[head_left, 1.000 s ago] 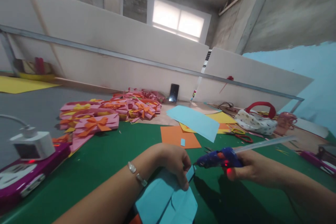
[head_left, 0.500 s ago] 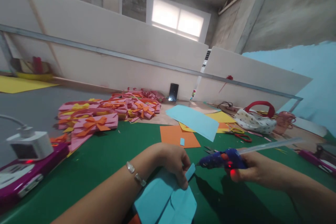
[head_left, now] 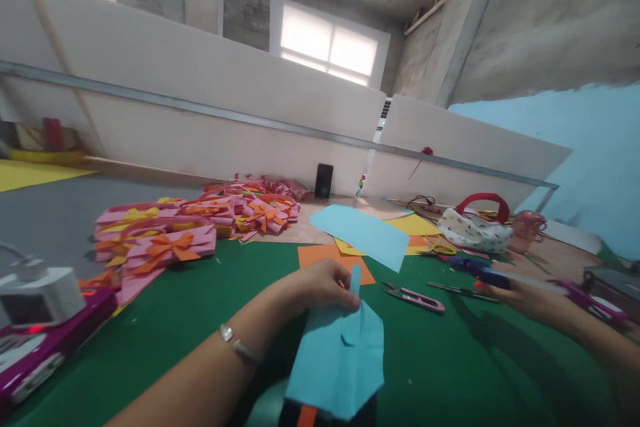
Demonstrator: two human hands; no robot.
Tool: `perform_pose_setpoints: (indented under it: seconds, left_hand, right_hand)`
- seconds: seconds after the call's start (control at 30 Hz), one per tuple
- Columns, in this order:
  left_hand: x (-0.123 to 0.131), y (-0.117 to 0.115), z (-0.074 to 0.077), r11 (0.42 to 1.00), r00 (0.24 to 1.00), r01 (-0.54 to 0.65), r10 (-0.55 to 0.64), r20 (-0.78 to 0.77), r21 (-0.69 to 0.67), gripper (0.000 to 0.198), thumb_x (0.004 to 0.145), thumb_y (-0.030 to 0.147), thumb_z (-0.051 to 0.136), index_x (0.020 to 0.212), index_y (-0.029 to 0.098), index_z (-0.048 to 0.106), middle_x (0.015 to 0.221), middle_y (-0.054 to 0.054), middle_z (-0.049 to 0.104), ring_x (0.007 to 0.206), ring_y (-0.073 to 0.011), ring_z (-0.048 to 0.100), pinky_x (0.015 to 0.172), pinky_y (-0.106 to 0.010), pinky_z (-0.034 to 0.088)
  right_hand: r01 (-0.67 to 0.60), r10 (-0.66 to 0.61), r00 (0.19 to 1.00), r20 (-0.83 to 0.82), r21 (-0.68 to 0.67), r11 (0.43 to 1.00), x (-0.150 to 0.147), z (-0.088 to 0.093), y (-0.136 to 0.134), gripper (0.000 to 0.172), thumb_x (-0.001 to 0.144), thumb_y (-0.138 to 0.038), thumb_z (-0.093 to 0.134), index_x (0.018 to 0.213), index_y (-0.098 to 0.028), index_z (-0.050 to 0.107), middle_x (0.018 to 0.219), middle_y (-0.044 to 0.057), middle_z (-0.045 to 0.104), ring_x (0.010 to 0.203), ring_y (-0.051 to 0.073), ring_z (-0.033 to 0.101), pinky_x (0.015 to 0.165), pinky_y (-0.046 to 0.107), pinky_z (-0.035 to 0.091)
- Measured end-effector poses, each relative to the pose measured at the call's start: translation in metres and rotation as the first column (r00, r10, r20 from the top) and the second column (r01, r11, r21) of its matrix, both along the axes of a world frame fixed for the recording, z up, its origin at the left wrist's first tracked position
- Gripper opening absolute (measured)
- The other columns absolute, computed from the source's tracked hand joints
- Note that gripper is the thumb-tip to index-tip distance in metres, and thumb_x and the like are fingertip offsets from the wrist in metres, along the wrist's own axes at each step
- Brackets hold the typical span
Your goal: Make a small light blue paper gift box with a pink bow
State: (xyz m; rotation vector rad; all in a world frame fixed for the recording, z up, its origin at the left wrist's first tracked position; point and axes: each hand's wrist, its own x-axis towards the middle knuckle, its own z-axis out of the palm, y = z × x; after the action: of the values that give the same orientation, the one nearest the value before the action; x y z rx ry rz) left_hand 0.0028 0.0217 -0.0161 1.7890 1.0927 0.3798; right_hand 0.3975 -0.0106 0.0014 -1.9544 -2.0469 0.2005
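My left hand [head_left: 333, 288] pinches the top of a folded light-blue paper piece [head_left: 345, 353], thumb in front, with a narrow blue strip standing up beside the fingertips. Out to the right, my right hand [head_left: 515, 297] is wrapped round a blue glue gun [head_left: 477, 271] with a clear glue stick at its back; motion blurs it a little. Pink-handled thread snips [head_left: 414, 296] lie on the green mat between the hands. A slim pointed tool [head_left: 463, 291] lies just under the glue gun. Behind my left hand is an orange paper sheet [head_left: 320, 255].
Pink paper bags with bows [head_left: 170, 233] are heaped at the left. A purple power strip [head_left: 60, 347] with a white charger is at the near left. A light-blue sheet [head_left: 363, 233], a phone [head_left: 324, 180] and a white pouch with red handle [head_left: 475, 230] stand or lie farther back.
My right hand has swung the glue gun away to the right, uncovering the snips. My left hand has turned the blue paper more upright, and its strip now points up.
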Motion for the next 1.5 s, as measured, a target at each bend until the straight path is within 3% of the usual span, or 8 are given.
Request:
perform_pose_setpoints:
  seconds: [0.13, 0.23, 0.4, 0.57, 0.73, 1.1, 1.37, 1.5]
  left_hand:
    - [0.006, 0.002, 0.000, 0.996, 0.986, -0.087, 0.086, 0.140, 0.000, 0.027, 0.054, 0.037, 0.066, 0.069, 0.015, 0.060, 0.061, 0.000, 0.060, 0.058, -0.0133, 0.055, 0.051, -0.022, 0.037]
    - [0.009, 0.000, -0.001, 0.995, 0.984, -0.103, 0.103, 0.144, -0.006, 0.025, 0.055, 0.035, 0.065, 0.067, 0.014, 0.060, 0.059, 0.000, 0.059, 0.056, -0.0123, 0.054, 0.051, -0.022, 0.037]
    - [0.009, -0.002, 0.000, 0.991, 0.990, -0.124, 0.120, 0.079, 0.055, 0.025, 0.054, 0.035, 0.064, 0.066, 0.014, 0.060, 0.058, 0.001, 0.057, 0.055, -0.0120, 0.052, 0.049, -0.022, 0.035]
    - [0.008, 0.000, -0.003, 0.990, 0.985, -0.121, 0.110, 0.131, 0.074, 0.026, 0.055, 0.036, 0.064, 0.066, 0.013, 0.059, 0.052, 0.004, 0.051, 0.050, -0.0092, 0.046, 0.047, -0.021, 0.031]
    - [0.008, 0.003, -0.010, 0.992, 0.986, -0.124, 0.120, 0.119, 0.026, 0.026, 0.054, 0.035, 0.066, 0.066, 0.014, 0.058, 0.055, 0.002, 0.056, 0.054, -0.0116, 0.051, 0.049, -0.022, 0.033]
    - [0.001, -0.010, 0.010, 0.963, 0.971, -0.033, 0.095, 0.221, -0.269, 0.032, 0.055, 0.020, 0.068, 0.085, 0.016, 0.059, 0.070, 0.002, 0.059, 0.062, -0.0108, 0.054, 0.061, -0.023, 0.042]
    - [-0.008, -0.004, 0.003, 0.872, 0.892, 0.210, 0.013, 0.452, -0.441, 0.046, 0.050, 0.008, 0.072, 0.093, 0.015, 0.058, 0.085, -0.001, 0.059, 0.074, -0.0135, 0.057, 0.071, -0.028, 0.045]
    - [-0.012, -0.001, 0.001, 0.851, 0.900, 0.207, 0.028, 0.435, -0.483, 0.047, 0.050, 0.006, 0.070, 0.094, 0.016, 0.057, 0.079, 0.000, 0.059, 0.066, -0.0113, 0.057, 0.068, -0.028, 0.045]
  right_hand:
    - [0.105, -0.124, 0.970, 0.209, 0.100, 0.989, 0.020, -0.002, 0.003, 0.034, 0.057, -0.034, 0.066, 0.086, -0.015, 0.067, 0.095, 0.017, 0.065, 0.090, 0.038, 0.057, 0.076, 0.044, 0.044]
    - [0.038, -0.094, 0.982, 0.165, 0.318, 0.947, -0.029, 0.015, -0.009, 0.038, 0.068, -0.034, 0.056, 0.100, -0.015, 0.064, 0.112, 0.017, 0.058, 0.099, 0.035, 0.054, 0.081, 0.045, 0.042]
    - [-0.286, 0.332, 0.886, -0.325, 0.182, 0.941, -0.166, 0.032, -0.014, 0.020, 0.076, -0.032, 0.052, 0.081, -0.018, 0.065, 0.086, 0.006, 0.066, 0.082, 0.020, 0.059, 0.073, 0.031, 0.046]
    - [-0.336, 0.213, 0.632, -0.745, -0.015, 0.942, -0.230, 0.002, 0.012, 0.010, 0.065, -0.018, 0.057, 0.074, -0.015, 0.055, 0.061, -0.002, 0.057, 0.057, 0.011, 0.054, 0.049, 0.021, 0.040]
    - [-0.345, 0.237, 0.510, -0.827, 0.056, 0.937, -0.231, -0.016, 0.021, 0.011, 0.059, -0.010, 0.057, 0.064, -0.016, 0.049, 0.054, -0.006, 0.050, 0.050, 0.007, 0.047, 0.049, 0.019, 0.036]
    - [-0.356, 0.366, 0.570, -0.736, 0.180, 0.917, -0.224, -0.022, 0.020, 0.008, 0.063, -0.013, 0.057, 0.067, -0.016, 0.051, 0.058, -0.006, 0.047, 0.053, 0.007, 0.042, 0.049, 0.019, 0.033]
    - [-0.424, 0.477, 0.598, -0.644, 0.250, 0.870, -0.224, -0.019, 0.012, 0.007, 0.066, -0.008, 0.057, 0.066, -0.015, 0.059, 0.061, -0.003, 0.054, 0.058, 0.009, 0.047, 0.054, 0.021, 0.037]
    - [-0.467, 0.537, 0.594, -0.599, 0.287, 0.836, -0.222, -0.022, 0.015, 0.005, 0.066, -0.011, 0.060, 0.068, -0.015, 0.062, 0.068, 0.000, 0.060, 0.065, 0.012, 0.052, 0.059, 0.023, 0.040]
